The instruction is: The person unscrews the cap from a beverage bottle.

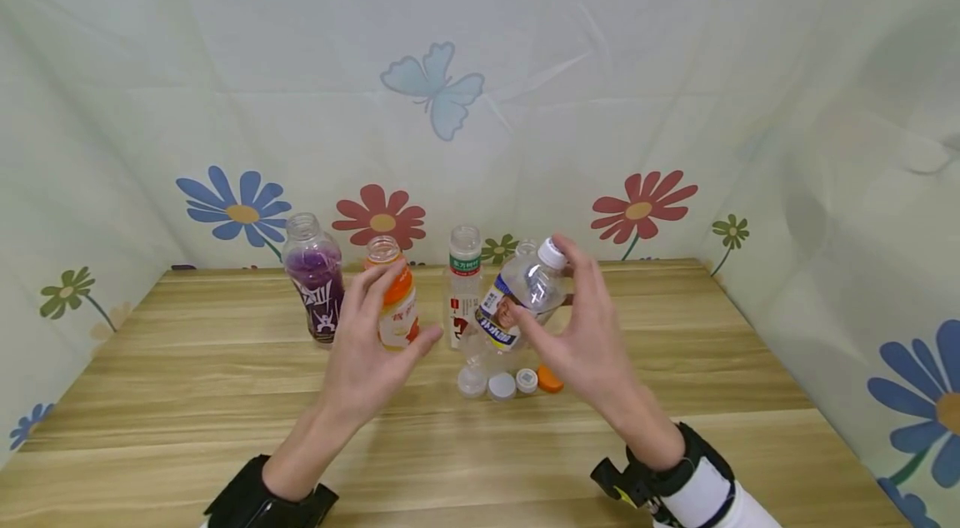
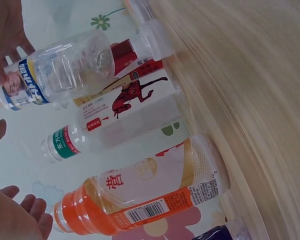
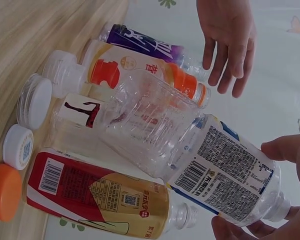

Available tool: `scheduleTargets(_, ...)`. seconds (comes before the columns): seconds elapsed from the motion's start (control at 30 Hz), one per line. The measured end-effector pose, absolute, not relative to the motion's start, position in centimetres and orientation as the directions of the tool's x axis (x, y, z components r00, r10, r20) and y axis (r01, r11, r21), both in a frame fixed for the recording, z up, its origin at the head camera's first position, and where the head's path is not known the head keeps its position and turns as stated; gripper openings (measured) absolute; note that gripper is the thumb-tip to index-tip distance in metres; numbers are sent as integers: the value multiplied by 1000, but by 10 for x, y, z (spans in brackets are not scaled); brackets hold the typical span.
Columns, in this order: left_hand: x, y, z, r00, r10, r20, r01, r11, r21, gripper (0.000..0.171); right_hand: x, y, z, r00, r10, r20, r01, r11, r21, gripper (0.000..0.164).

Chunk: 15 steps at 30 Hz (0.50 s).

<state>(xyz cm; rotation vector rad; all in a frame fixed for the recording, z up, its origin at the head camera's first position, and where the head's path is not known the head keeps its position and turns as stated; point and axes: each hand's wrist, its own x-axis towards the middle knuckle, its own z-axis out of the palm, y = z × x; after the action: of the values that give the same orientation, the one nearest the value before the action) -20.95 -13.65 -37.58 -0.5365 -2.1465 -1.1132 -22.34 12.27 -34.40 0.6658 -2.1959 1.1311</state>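
Observation:
My right hand (image 1: 592, 341) holds a clear plastic bottle (image 1: 536, 291) with a blue-and-white label and a white cap. It is tilted and raised off the table, fingers by the cap and thumb at the label. My left hand (image 1: 367, 357) hovers in front of the orange-topped bottle (image 1: 397, 311), fingers apart and holding nothing. In the right wrist view the held bottle's label (image 3: 222, 172) faces the camera. A capless bottle with a green neck band (image 1: 465, 266) stands behind it. The red-and-gold bottle (image 3: 100, 195) is mostly hidden in the head view.
On the left stands a capless purple bottle (image 1: 315, 286). In front of the bottles lie a translucent cap (image 1: 472, 382), a white cap (image 1: 502, 386), a white cap with a printed code (image 1: 527, 381) and an orange cap (image 1: 550, 379). A flowered cloth surrounds the wooden table (image 1: 187, 395).

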Motion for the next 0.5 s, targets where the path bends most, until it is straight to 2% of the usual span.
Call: scheduleTargets(0.5,-208,-128,-384,-764,147,629,587,564,581,82,-221,115,-350,-719,-195,667,-659,496,-565,91)
